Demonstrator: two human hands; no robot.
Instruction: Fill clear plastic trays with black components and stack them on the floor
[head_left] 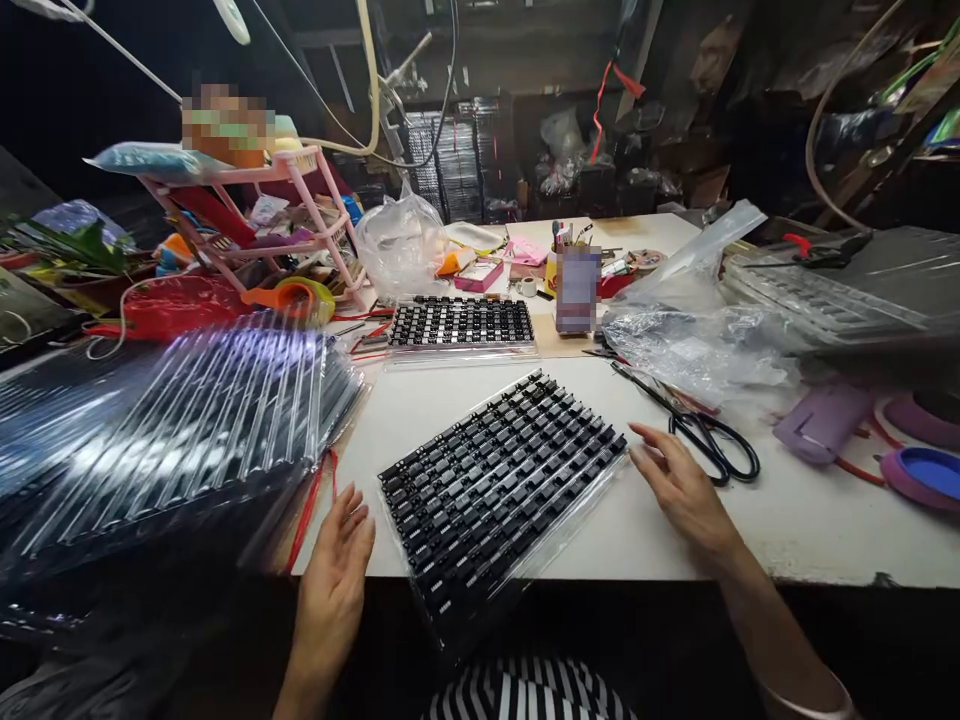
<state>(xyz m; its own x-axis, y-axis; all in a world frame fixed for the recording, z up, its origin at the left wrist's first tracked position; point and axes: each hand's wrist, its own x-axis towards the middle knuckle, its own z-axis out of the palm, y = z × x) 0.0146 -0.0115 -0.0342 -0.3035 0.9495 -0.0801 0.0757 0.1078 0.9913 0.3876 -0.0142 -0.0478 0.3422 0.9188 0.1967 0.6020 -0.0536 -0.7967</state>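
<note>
Looking down from the head camera onto a white worktable (pixel 795 520) with a clear-wrapped tray of small black components (pixel 499 485) lying at an angle across its near edge, one corner hanging past the edge toward the striped shirt (pixel 525 695). Flanked on both sides by bare hands: left hand (pixel 334 575) at the tray's near left side, palm turned inward, fingers loosely spread and gripping nothing, fingertips just beside the wrapping, contact not clear; right hand (pixel 679 480) flat near the tray's right corner, fingers extended and parted, holding nothing, fingertips just beside the wrapping's edge. Lying just beyond the right hand, black-handled scissors (pixel 697 425), blades pointing away toward a heap of crumpled clear plastic bags (pixel 690 345). Sitting farther back at the table's middle, a second tray of black components (pixel 461 325), squared to the edge. Filling the left side, a large blurred stack of shiny plastic-wrapped trays (pixel 172 420), with a red cord (pixel 311 505) trailing beside it. Standing behind that, a pink rack (pixel 315 200) crowded with oddments. Resting at the far right, purple and blue round lids (pixel 926 470) and a grey stack of flat trays (pixel 832 295).
</note>
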